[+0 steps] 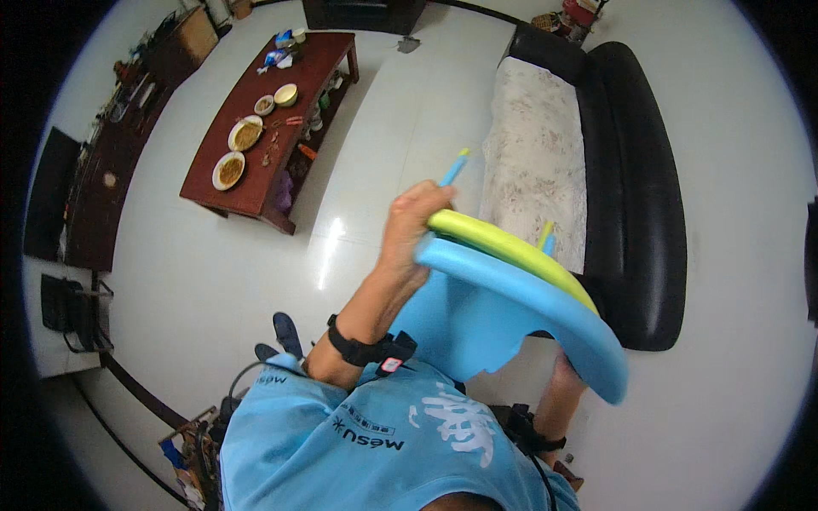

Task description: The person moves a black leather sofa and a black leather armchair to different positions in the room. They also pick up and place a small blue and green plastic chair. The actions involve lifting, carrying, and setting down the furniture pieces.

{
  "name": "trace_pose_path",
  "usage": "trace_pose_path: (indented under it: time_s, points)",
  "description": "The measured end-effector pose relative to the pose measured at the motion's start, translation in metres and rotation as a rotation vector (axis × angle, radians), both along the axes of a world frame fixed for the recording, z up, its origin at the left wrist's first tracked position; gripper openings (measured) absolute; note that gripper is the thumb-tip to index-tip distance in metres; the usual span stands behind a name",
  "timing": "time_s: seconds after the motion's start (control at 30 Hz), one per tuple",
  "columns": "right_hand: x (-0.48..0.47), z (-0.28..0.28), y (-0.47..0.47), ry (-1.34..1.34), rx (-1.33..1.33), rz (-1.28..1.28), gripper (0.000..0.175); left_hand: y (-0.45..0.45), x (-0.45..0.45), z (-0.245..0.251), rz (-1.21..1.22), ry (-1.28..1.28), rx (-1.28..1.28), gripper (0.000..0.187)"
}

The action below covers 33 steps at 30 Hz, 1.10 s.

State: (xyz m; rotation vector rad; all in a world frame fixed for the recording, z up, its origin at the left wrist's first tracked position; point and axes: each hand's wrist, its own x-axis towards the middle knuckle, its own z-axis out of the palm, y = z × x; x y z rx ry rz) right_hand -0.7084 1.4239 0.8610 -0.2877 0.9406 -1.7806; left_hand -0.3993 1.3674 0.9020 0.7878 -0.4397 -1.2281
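Note:
In front of my body I hold two nested plastic chairs, tilted in the air. The light blue chair (524,284) is nearer to me, and the lime green chair (511,239) sits against its far side. My left hand (412,223) grips the left end of the stack, beside a blue leg with a green tip (455,168). At the lower right, my right hand (569,370) reaches up under the blue chair's edge. Its fingers are mostly hidden behind the plastic, but it appears to hold that edge.
Beyond the chairs on the right stands a black sofa (639,211) with a patterned cover (530,153). To the left is a dark red coffee table (217,137) bearing plates of food (229,170) and bowls (285,95). A dark cabinet (105,191) lines the left wall.

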Motion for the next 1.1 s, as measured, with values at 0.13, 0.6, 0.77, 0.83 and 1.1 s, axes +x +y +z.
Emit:
trace_pose_path:
  time_s: [0.13,0.6,0.77,0.83,1.1]
  points:
    - [0.045,-0.046,-0.079,-0.179,0.043,0.181,0.014,-0.048,0.044,-0.034,0.123,-0.111,0.037,0.024]
    - [0.159,-0.255,-0.267,-0.273,0.246,0.322,0.027,-0.213,0.155,-0.246,0.268,-0.086,0.367,0.034]
    - [0.202,-0.343,-0.309,-0.291,0.333,0.276,0.029,-0.267,0.195,-0.344,0.246,0.007,0.422,0.032]
    - [0.218,-0.376,-0.315,-0.268,0.398,0.247,0.029,-0.279,0.21,-0.382,0.212,-0.014,0.466,0.03]
    - [0.239,-0.464,-0.326,-0.158,0.36,0.31,0.03,-0.306,0.246,-0.474,0.099,-0.074,0.553,0.023]
